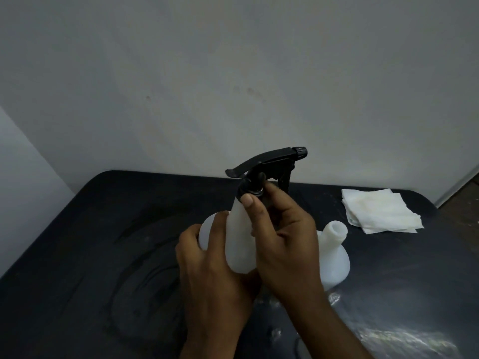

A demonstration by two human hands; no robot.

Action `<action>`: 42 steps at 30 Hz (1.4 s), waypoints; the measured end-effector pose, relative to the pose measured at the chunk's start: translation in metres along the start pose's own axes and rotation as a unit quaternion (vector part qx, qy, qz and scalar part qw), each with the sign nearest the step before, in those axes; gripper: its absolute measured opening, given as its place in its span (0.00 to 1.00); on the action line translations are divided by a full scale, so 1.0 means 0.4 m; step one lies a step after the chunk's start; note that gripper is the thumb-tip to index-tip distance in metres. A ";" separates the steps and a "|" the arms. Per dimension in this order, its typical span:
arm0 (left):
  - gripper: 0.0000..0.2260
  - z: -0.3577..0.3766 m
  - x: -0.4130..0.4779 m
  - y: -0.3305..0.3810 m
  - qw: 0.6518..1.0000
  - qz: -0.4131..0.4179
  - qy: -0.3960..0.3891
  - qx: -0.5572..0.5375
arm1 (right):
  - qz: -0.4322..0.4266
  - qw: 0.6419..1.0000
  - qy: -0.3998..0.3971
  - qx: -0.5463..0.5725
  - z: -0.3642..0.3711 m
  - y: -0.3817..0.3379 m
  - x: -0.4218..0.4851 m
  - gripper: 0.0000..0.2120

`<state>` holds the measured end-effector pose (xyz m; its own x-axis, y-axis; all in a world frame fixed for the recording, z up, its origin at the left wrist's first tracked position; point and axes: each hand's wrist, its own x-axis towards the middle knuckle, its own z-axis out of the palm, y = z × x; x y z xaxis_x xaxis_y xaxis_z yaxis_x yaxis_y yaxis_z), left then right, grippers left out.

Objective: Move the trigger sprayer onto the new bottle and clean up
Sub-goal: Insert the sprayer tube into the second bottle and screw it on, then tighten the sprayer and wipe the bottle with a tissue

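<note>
A white plastic bottle (239,237) is held tilted above the dark table, with the black trigger sprayer (269,164) sitting on its neck, nozzle pointing right. My left hand (207,265) grips the bottle's body from the left. My right hand (282,237) pinches the sprayer's black collar between thumb and fingers. A second white bottle (334,244) with an open, uncapped neck stands on the table just right of my right hand, partly hidden behind it.
A stack of white paper towels (381,211) lies at the table's back right. The dark table (103,242) has wet patches (404,338) near its front right. A grey wall rises right behind the table.
</note>
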<state>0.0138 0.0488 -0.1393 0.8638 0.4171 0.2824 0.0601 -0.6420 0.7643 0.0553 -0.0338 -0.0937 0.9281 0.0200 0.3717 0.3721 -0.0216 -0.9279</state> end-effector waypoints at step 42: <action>0.44 -0.053 0.000 0.024 0.983 0.050 -0.130 -0.116 | 0.079 0.996 -0.051 0.008 -0.096 -0.037 0.055 0.18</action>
<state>0.0037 0.0562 -0.1198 0.9600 0.1624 0.2280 -0.1207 -0.4946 0.8607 0.0706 -0.0714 -0.0706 0.9689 0.1194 0.2166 0.2201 -0.0166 -0.9753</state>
